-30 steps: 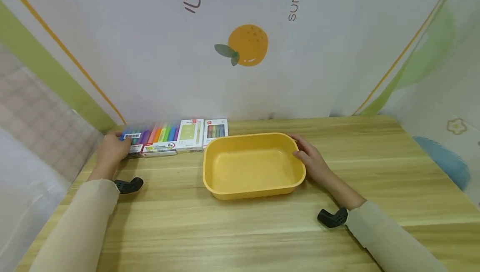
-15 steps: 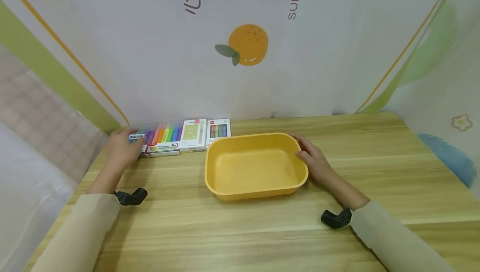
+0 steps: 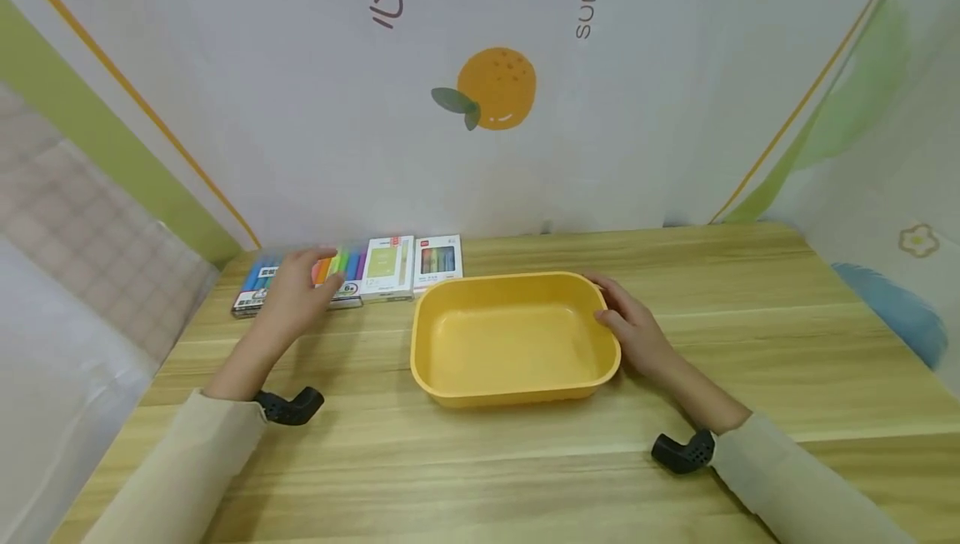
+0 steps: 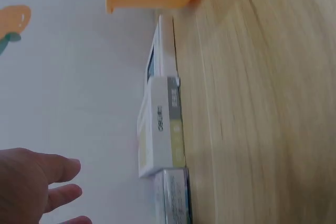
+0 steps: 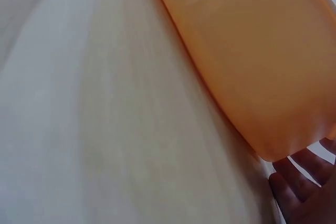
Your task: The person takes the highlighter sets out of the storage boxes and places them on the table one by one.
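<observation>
A yellow plastic basin (image 3: 517,344) stands on the wooden table. My right hand (image 3: 637,331) holds its right end, thumb over the rim and fingers along the outside wall. In the right wrist view, the fingers (image 5: 302,182) lie against the basin's end. My left hand (image 3: 300,290) is above the pack of highlighters (image 3: 352,265), holding nothing, thumb and fingers apart. Left of it lies a pack of blue and teal pens (image 3: 258,273), partly covered by the hand. To the right are a white and green box (image 3: 386,269) and a smaller white box of coloured pens (image 3: 437,261).
The boxes lie side by side along the table's back edge, against a white printed cloth (image 3: 615,152). Bare wood of the table (image 3: 480,477) extends in front of the basin and to its right.
My left hand has moved right, from the leftmost pen pack to above the highlighters, uncovering that pack. The right hand keeps its hold on the basin, which sits slightly nearer in view.
</observation>
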`<state>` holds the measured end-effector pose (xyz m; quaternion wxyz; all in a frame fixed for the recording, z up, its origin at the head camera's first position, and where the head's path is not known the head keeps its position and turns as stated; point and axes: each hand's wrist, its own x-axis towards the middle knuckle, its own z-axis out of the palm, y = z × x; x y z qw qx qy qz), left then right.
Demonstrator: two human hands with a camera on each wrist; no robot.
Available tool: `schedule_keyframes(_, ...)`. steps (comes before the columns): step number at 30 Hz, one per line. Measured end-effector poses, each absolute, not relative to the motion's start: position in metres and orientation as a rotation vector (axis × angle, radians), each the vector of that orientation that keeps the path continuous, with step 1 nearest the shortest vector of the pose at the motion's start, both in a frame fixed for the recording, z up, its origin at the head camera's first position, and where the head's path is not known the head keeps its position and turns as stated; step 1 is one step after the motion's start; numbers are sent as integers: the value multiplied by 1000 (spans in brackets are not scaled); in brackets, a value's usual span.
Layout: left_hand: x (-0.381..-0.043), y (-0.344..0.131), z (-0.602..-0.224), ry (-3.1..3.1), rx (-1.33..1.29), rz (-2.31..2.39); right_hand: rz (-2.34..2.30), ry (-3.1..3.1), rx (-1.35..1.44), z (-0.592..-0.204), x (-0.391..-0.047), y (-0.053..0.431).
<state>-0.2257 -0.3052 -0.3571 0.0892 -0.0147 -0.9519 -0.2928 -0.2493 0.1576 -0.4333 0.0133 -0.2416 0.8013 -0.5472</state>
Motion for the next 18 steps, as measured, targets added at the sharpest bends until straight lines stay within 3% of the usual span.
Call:
schedule_keyframes(10, -226, -280, -346, -2946, -202, -821, -1232, 2613, -631, -394, -261, 169)
schedule_keyframes(18, -240, -263, -345, -3031, -273, -746, -843, 2748, -772, -371, -272, 189)
